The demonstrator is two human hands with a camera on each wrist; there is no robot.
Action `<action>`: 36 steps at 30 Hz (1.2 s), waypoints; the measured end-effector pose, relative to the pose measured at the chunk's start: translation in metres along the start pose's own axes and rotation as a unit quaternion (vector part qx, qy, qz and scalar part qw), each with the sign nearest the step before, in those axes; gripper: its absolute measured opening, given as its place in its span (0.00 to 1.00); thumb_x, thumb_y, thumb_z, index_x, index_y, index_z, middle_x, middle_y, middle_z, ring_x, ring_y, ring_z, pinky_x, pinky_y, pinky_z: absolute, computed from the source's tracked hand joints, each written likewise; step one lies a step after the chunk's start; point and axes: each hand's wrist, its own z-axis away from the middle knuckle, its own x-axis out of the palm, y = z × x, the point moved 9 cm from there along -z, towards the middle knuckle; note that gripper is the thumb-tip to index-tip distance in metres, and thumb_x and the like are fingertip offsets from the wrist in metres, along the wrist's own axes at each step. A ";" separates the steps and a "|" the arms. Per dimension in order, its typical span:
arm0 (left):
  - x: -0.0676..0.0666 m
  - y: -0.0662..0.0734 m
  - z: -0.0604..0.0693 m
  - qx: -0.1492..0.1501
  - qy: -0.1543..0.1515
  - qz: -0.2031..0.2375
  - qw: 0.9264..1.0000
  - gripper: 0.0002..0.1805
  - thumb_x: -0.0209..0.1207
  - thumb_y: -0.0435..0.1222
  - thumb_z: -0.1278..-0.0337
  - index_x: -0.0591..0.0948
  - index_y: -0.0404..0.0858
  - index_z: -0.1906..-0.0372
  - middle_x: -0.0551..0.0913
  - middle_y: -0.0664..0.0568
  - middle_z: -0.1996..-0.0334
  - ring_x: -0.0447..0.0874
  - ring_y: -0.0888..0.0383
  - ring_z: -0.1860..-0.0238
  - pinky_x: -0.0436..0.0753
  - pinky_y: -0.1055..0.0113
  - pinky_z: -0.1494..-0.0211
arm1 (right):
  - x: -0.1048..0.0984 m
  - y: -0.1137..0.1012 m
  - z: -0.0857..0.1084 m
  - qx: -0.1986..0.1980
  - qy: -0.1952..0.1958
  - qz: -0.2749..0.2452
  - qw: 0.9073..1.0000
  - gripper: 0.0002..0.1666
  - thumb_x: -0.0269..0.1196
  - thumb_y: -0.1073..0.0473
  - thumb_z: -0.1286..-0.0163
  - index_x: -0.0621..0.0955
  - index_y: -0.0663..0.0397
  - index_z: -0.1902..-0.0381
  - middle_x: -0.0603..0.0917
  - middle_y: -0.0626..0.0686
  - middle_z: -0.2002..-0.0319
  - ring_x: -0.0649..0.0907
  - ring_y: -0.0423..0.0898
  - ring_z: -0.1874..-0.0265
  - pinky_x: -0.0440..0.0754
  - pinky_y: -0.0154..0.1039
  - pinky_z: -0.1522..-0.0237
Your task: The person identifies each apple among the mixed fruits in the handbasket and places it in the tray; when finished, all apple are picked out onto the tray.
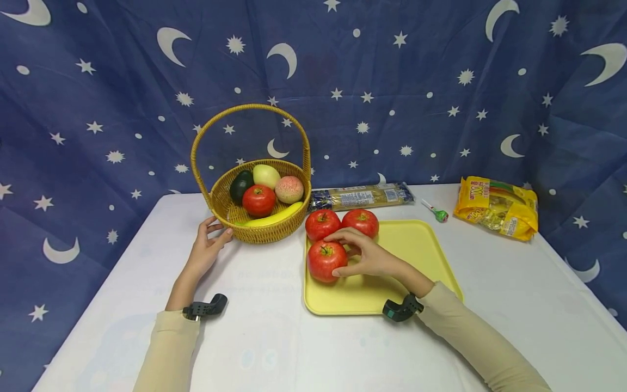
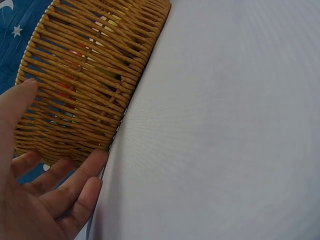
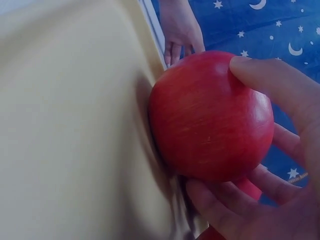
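At the front left of the yellow tray [image 1: 382, 311] sits a red apple [image 1: 327, 262], with my right hand [image 1: 364, 256] curved around it. In the right wrist view the thumb [image 3: 265, 75] lies on that apple [image 3: 210, 117] and the fingers reach round its other side. Two more red apples [image 1: 323, 224] stand behind it on the tray. My left hand [image 1: 206, 247] rests at the near left side of the wicker basket [image 1: 259, 234]. In the left wrist view its relaxed fingers [image 2: 75, 187] touch the weave [image 2: 90, 75].
Inside the basket are a red apple [image 1: 259, 201], a banana [image 1: 274, 216], a peach [image 1: 289, 189], a pale green fruit [image 1: 266, 176] and a dark green avocado [image 1: 241, 186]. Behind the tray lies a pasta pack [image 1: 362, 196]; rightward, a lollipop [image 1: 441, 215] and a yellow bag [image 1: 497, 207].
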 end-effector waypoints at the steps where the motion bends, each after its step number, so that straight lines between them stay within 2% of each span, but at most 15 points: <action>1: 0.000 -0.001 0.000 -0.001 0.001 -0.001 1.000 0.42 0.50 0.47 0.27 0.42 0.35 0.24 0.58 0.32 0.31 0.75 0.35 0.40 0.72 0.56 0.41 | 0.000 0.000 0.000 -0.002 0.002 0.002 1.000 0.36 0.76 0.65 0.47 0.76 0.56 0.40 0.75 0.56 0.41 0.77 0.54 0.44 0.80 0.50 0.48; 4: 0.000 -0.003 -0.001 -0.004 0.001 -0.002 1.000 0.42 0.50 0.48 0.27 0.41 0.35 0.24 0.58 0.32 0.31 0.75 0.35 0.40 0.71 0.56 0.41 | 0.000 -0.002 0.000 -0.011 0.005 0.009 1.000 0.36 0.76 0.65 0.47 0.76 0.58 0.40 0.75 0.58 0.41 0.77 0.55 0.45 0.80 0.51 0.47; 10: 0.000 -0.004 -0.002 -0.001 0.001 -0.004 1.000 0.42 0.50 0.48 0.27 0.42 0.35 0.24 0.58 0.32 0.31 0.75 0.36 0.40 0.72 0.67 0.46 | -0.001 -0.004 0.000 -0.011 0.000 0.002 1.000 0.36 0.75 0.66 0.47 0.75 0.59 0.40 0.75 0.57 0.41 0.78 0.53 0.46 0.80 0.49 0.47; 14: 0.000 -0.003 -0.001 0.001 -0.001 -0.006 1.000 0.43 0.50 0.48 0.27 0.41 0.35 0.24 0.57 0.32 0.31 0.75 0.36 0.40 0.72 0.61 0.42 | -0.002 -0.007 0.000 -0.023 -0.001 -0.022 1.000 0.36 0.75 0.67 0.47 0.75 0.60 0.40 0.76 0.58 0.42 0.78 0.54 0.46 0.81 0.51 0.48; 17: 0.000 -0.002 0.000 0.002 -0.001 -0.007 1.000 0.43 0.50 0.48 0.27 0.40 0.35 0.24 0.57 0.31 0.31 0.75 0.36 0.40 0.72 0.57 0.41 | -0.004 -0.009 0.000 -0.031 0.004 -0.021 0.999 0.35 0.74 0.67 0.47 0.75 0.61 0.41 0.77 0.58 0.42 0.79 0.54 0.47 0.81 0.52 0.49; 26: 0.000 -0.004 -0.001 -0.001 0.000 -0.007 1.000 0.42 0.50 0.47 0.27 0.42 0.35 0.24 0.58 0.32 0.31 0.75 0.36 0.40 0.71 0.70 0.47 | -0.015 -0.014 0.001 -0.045 0.031 0.014 0.998 0.32 0.73 0.66 0.44 0.76 0.62 0.41 0.79 0.59 0.45 0.79 0.53 0.47 0.78 0.56 0.47; 31: 0.001 -0.003 -0.001 -0.007 -0.006 0.001 1.000 0.42 0.50 0.46 0.27 0.40 0.35 0.23 0.57 0.32 0.30 0.74 0.36 0.39 0.71 0.73 0.49 | -0.019 -0.018 0.001 -0.052 0.040 0.025 0.998 0.31 0.73 0.66 0.43 0.76 0.64 0.42 0.79 0.62 0.46 0.77 0.59 0.47 0.76 0.57 0.46; 36: 0.001 -0.002 -0.001 -0.007 -0.006 0.003 1.000 0.42 0.50 0.46 0.27 0.40 0.35 0.23 0.57 0.31 0.30 0.74 0.36 0.39 0.71 0.77 0.51 | -0.020 -0.019 0.001 -0.046 0.042 0.010 0.998 0.32 0.73 0.67 0.45 0.76 0.65 0.42 0.78 0.62 0.45 0.75 0.63 0.45 0.75 0.59 0.44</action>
